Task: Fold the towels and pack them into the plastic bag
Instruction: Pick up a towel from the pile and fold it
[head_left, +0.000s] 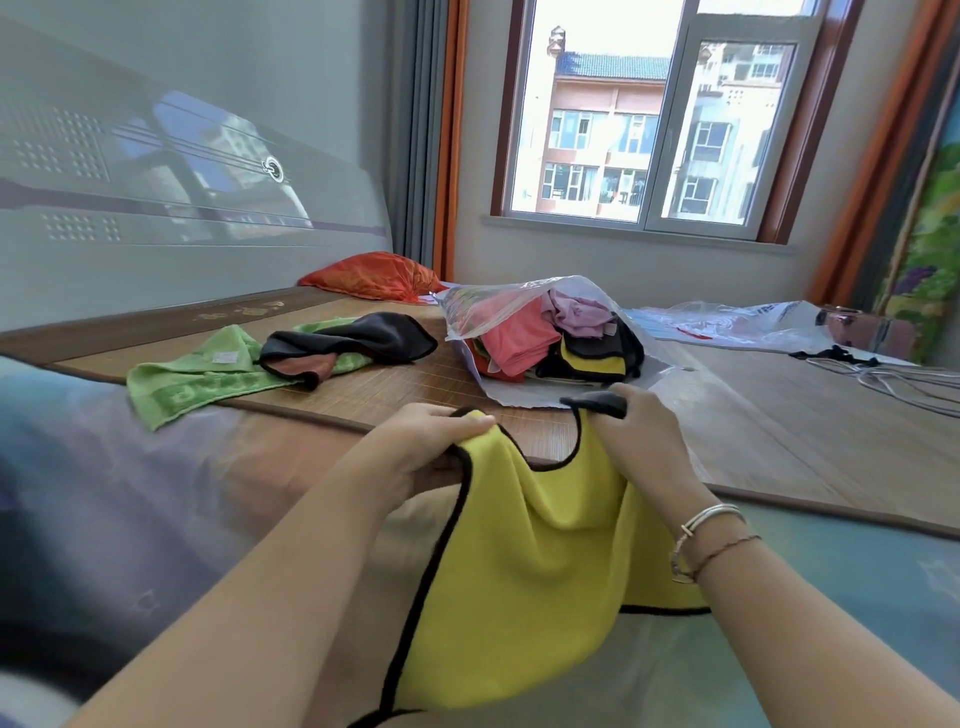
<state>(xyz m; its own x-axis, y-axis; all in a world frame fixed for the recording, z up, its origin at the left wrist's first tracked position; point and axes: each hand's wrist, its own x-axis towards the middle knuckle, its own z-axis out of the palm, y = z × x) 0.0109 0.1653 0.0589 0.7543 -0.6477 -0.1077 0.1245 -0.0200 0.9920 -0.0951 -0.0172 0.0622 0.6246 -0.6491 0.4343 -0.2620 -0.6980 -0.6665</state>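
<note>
Yellow towel (524, 561), black-edged

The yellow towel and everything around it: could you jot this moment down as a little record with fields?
held item: yellow towel, black-edged, hanging between both hands
left hand: pinches one top corner
right hand: grips the other top corner
plastic bag: open on the bed mat, already stuffed with cloths
unfolded, waiting: green towel and black towel, lying to the left of the bag
background: orange pillow, window
</note>
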